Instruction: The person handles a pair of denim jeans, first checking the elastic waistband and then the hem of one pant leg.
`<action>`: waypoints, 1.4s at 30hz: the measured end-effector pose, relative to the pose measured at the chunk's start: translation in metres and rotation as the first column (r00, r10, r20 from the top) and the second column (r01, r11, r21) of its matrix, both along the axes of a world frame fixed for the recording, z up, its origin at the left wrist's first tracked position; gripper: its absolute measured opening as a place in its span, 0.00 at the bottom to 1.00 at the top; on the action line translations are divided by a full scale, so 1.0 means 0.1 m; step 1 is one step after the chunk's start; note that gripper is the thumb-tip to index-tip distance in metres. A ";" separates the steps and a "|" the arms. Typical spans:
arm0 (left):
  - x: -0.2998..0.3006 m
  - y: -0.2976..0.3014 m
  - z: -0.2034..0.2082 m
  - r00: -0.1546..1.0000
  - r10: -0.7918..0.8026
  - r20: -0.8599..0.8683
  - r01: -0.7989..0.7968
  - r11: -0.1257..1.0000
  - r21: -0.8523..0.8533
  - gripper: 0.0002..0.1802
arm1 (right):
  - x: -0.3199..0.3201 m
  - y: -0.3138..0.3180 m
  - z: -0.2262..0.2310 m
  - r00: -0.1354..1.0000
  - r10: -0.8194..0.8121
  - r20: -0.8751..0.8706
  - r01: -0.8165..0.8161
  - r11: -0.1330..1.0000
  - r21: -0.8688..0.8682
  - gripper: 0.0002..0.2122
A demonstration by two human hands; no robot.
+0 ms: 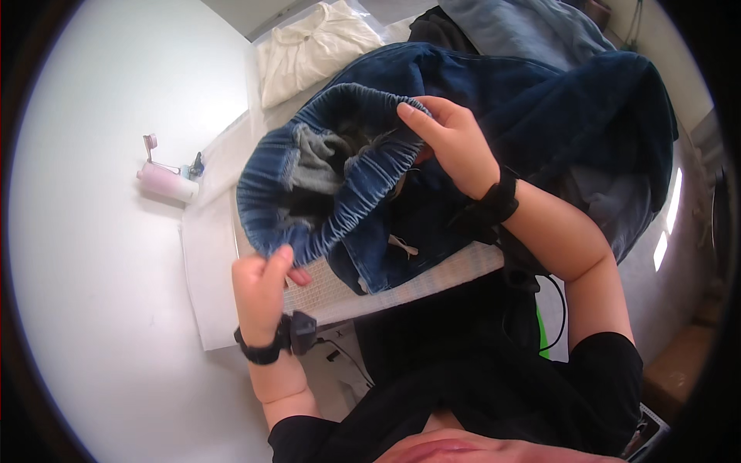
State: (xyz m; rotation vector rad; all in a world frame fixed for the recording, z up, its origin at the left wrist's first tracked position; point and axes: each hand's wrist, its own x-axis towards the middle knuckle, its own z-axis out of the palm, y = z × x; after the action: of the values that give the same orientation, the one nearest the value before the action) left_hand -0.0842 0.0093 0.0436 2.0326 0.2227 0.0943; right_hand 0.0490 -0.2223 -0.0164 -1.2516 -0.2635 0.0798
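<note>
A pair of dark blue denim pants [363,197] with a gathered elastic waistband hangs between my two hands, its opening spread toward me. Grey lining shows inside the opening, and a pale drawstring end [403,245] dangles at the front. My left hand [261,289] pinches the waistband's near left edge between thumb and fingers. On the far right edge, my right hand [457,143] grips the same band, thumb on top; some of its fingers are hidden behind the cloth. The rest of the denim spreads over the table to the right.
A folded cream top [315,48] lies at the back of the table [312,303], near clear plastic. Grey-blue clothing [529,27] is heaped at the back right. A pink-and-white cup [167,182] with a toothbrush is on the white wall at left. A black cable [562,309] hangs near my right arm.
</note>
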 end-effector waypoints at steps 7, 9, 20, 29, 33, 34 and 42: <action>-0.42 -0.35 -0.06 0.806 -0.541 -0.242 0.589 0.775 0.230 0.15 | 0.06 0.06 -0.05 0.968 -0.058 0.246 0.099 0.983 -0.155 0.17; -0.39 -0.26 0.14 0.771 -0.637 0.020 0.621 0.758 0.198 0.14 | 0.06 0.04 -0.04 0.973 -0.037 0.226 0.073 0.986 -0.152 0.17; 0.46 -0.17 0.36 0.667 -0.727 0.165 0.339 0.493 0.801 0.29 | 0.01 0.03 0.03 0.979 0.035 0.200 0.000 0.985 -0.171 0.16; 0.58 0.05 0.26 0.694 -0.677 -0.247 0.601 0.355 0.716 0.07 | 0.06 -0.04 -0.03 0.998 0.025 0.055 -0.019 0.994 -0.109 0.14; 0.57 0.05 0.06 0.692 -0.661 -0.289 0.575 0.264 0.774 0.07 | 0.04 0.03 0.00 0.981 0.144 0.129 -0.116 0.972 -0.205 0.15; 0.53 0.00 0.10 0.685 -0.650 -0.328 0.605 0.257 0.754 0.11 | 0.06 0.03 -0.03 0.976 0.150 0.161 -0.116 0.973 -0.200 0.17; 0.72 -0.24 0.35 0.798 -0.546 0.255 0.311 0.736 0.602 0.16 | 0.04 -0.02 0.05 0.966 0.237 0.099 -0.209 0.950 -0.233 0.13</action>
State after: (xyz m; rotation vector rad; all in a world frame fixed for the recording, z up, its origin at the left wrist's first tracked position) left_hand -0.0117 -0.0152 0.0783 2.5013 -0.6405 0.3206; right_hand 0.0526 -0.2242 -0.0117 -1.4463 -0.5177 0.2311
